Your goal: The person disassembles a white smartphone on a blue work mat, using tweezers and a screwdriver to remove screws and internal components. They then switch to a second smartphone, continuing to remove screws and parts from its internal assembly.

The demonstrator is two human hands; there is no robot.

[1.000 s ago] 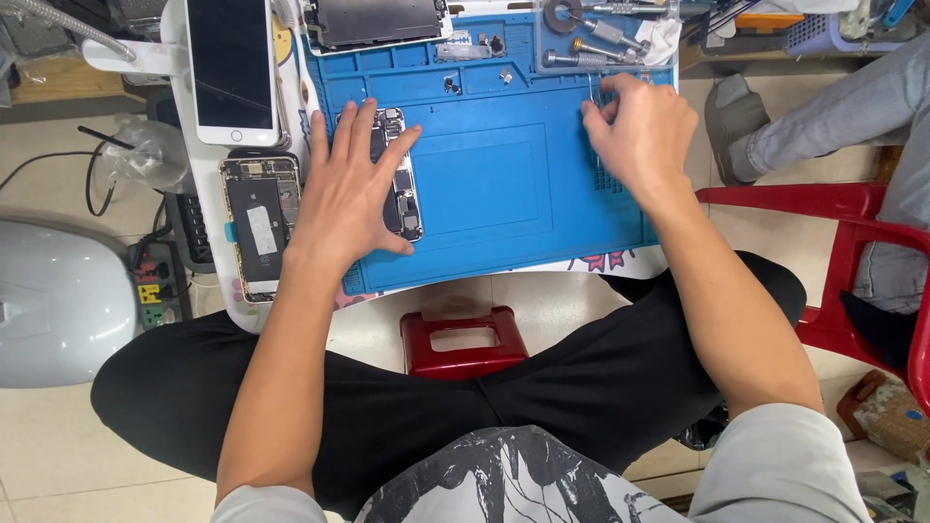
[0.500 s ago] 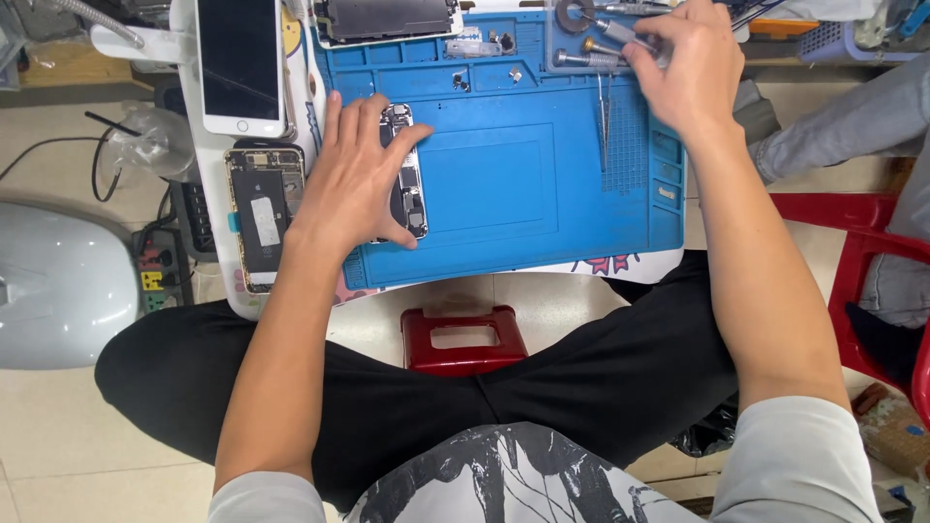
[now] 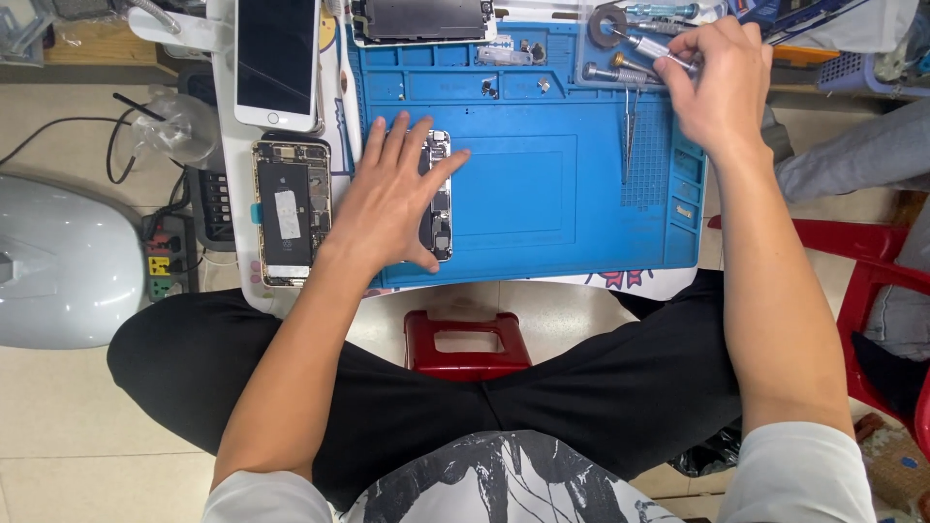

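We see an opened phone body [image 3: 438, 199] lying lengthwise on the left part of the blue repair mat [image 3: 542, 184], its dark inner parts and metal frame exposed. Our left hand [image 3: 392, 199] rests flat on it, fingers spread and open, arm stretched straight forward. Our right hand [image 3: 717, 87] reaches to the mat's far right corner, fingers pinched around a slim silver screwdriver [image 3: 651, 48] among other tools; tweezers [image 3: 630, 136] lie just below
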